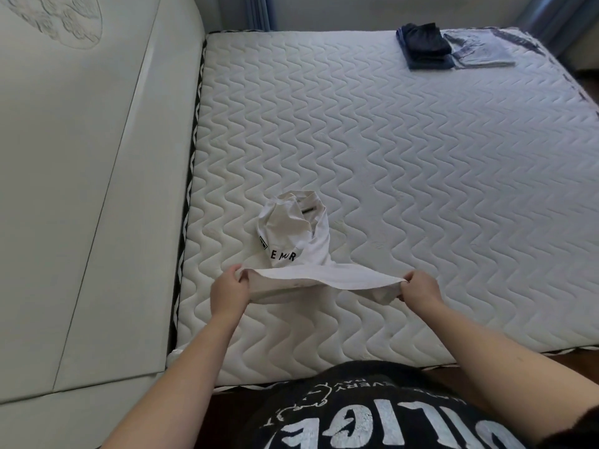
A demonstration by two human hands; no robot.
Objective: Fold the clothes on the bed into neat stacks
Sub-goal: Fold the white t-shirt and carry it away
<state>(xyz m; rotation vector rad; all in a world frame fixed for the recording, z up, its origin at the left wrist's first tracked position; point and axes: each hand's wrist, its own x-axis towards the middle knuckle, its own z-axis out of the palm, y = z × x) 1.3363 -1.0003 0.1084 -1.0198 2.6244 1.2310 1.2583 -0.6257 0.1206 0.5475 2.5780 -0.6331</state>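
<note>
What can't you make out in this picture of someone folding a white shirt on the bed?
Head view only:
- White shirt: bunched, so its printed lettering is partly hidden by its own folds.
- Left hand and right hand: fingertips hidden in the hem they pinch.
- Dark folded stack and grey folded stack: too far to count garments.

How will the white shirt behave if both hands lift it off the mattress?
Probably floppy: the white shirt lies bunched and sags between the left hand and the right hand. Likely light, since pinches hold its hem taut. Unlikely to roll or tip.
</note>
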